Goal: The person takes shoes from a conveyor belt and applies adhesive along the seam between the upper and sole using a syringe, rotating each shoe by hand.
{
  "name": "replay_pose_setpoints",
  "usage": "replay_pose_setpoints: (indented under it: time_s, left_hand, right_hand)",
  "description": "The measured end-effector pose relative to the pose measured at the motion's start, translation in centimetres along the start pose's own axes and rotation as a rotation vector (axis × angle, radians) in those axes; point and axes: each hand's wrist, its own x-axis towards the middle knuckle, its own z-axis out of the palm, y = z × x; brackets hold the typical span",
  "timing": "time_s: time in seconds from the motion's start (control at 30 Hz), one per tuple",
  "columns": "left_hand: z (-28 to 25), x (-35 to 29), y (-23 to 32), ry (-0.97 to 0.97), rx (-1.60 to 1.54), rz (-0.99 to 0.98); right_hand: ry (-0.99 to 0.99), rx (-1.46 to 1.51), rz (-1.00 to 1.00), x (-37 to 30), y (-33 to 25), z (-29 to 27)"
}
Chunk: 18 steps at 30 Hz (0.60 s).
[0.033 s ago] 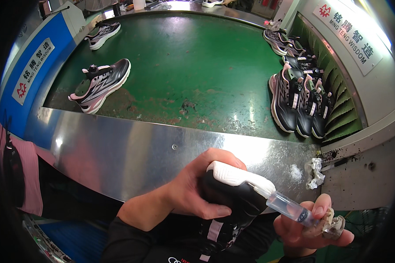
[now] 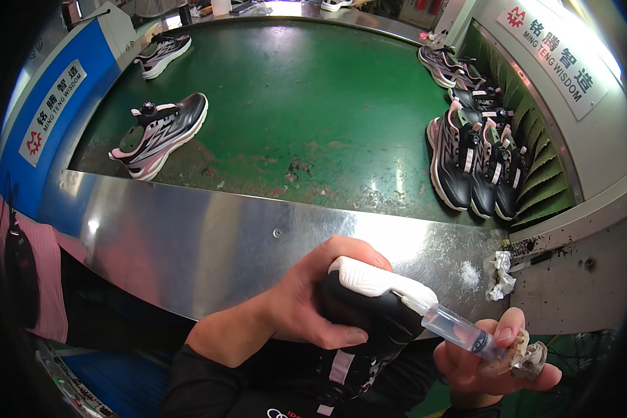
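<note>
The left hand (image 2: 296,299), in the head view, is clamped on a black shoe (image 2: 362,306), and the right hand (image 2: 467,362) has its fingers closed around a clear syringe (image 2: 460,331). Both things are held over the near edge of the bench (image 2: 209,237), a strip of bare steel. The syringe's pale nozzle reaches the seam between the shoe's white sole (image 2: 369,275) and its black upper; whether it actually touches cannot be told. Beyond the steel lies a green belt (image 2: 292,118), scuffed and stained along its near edge. Two black and pink shoes (image 2: 164,136) lie on its left part, one near and one farther back, well apart. A cluster of similar shoes (image 2: 467,160) crowds its right side, close against a curtain of green flaps (image 2: 543,174). A blue panel (image 2: 70,111) bounds the left side and a grey panel (image 2: 571,63) the right. On the steel at right, near the syringe, are a crumpled white tissue (image 2: 500,275) and a white powdery patch (image 2: 470,275). Pink cloth (image 2: 42,279) hangs at far left. The left forearm slants in from the lower left, thumb across the black upper and fingers curled over toward the sole, hiding part of it. The right hand sits lower, fingers turned upward, with a wrinkled beige wrap (image 2: 526,359) about them.
</note>
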Motion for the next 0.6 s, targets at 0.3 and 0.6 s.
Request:
replay_pose_setpoints:
  time_s: [0.3,0.6]
  left_hand:
    - [-0.24,0.02,-0.42,-0.006,0.068,0.05]
    - [-0.02,0.13,-0.12,-0.003,0.099,0.012]
  right_hand:
    - [0.013,-0.038,-0.018,-0.22,0.05,0.04]
    - [0.006,-0.056,-0.038,-0.21,0.08,0.15]
